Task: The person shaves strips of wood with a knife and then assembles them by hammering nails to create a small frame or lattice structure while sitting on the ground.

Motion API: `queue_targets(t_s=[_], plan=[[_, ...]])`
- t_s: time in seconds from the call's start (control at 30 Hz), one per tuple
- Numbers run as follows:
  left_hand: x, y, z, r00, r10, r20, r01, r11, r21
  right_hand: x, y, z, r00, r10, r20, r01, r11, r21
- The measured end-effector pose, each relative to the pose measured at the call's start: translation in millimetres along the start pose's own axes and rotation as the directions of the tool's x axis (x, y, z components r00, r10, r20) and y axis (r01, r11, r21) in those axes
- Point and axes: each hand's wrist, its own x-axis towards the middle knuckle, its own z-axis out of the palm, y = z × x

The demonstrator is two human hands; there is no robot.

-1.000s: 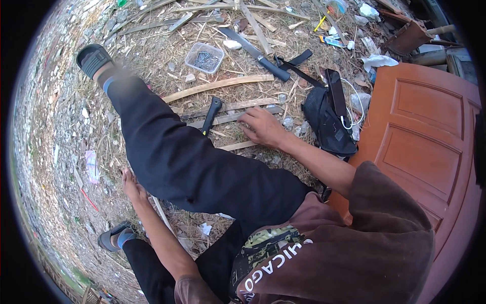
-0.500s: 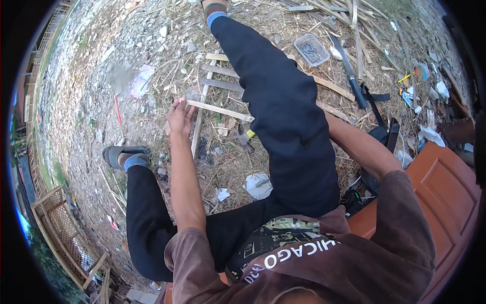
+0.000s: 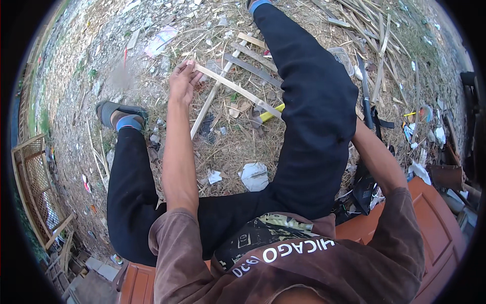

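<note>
Head view: my left hand (image 3: 183, 81) pinches the near end of a thin wooden slat (image 3: 238, 91), lifted off the straw so it crosses a second slat (image 3: 206, 109). My right hand hides behind my right leg (image 3: 314, 101); its fingers, I cannot tell.

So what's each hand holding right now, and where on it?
The left hand grips a thin wooden strip at its near end. The right hand is hidden behind the leg, so it cannot be told.
</note>
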Motion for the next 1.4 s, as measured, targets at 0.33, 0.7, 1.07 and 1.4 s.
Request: queue_targets(t_s=[0.33,0.7,1.07,1.4], plan=[[15,48,-31,0.993,0.112,0.026,-0.110,0.992,-0.056,-1,19,-65,0.998,0.024,-0.058,-0.029,0.995,-0.094],[19,-58,-26,0.994,-0.105,0.031,0.108,0.989,-0.101,-94,48,-151,0.961,0.254,-0.107,-0.276,0.891,-0.361],[16,-75,4,0.994,-0.110,0.022,0.108,0.992,0.065,-153,89,-55,0.740,0.642,-0.199,-0.640,0.764,0.083],[51,-83,-43,0.987,-0.066,0.148,0.016,0.948,0.317,-153,115,-16,0.705,0.685,-0.182,-0.618,0.720,0.317]])
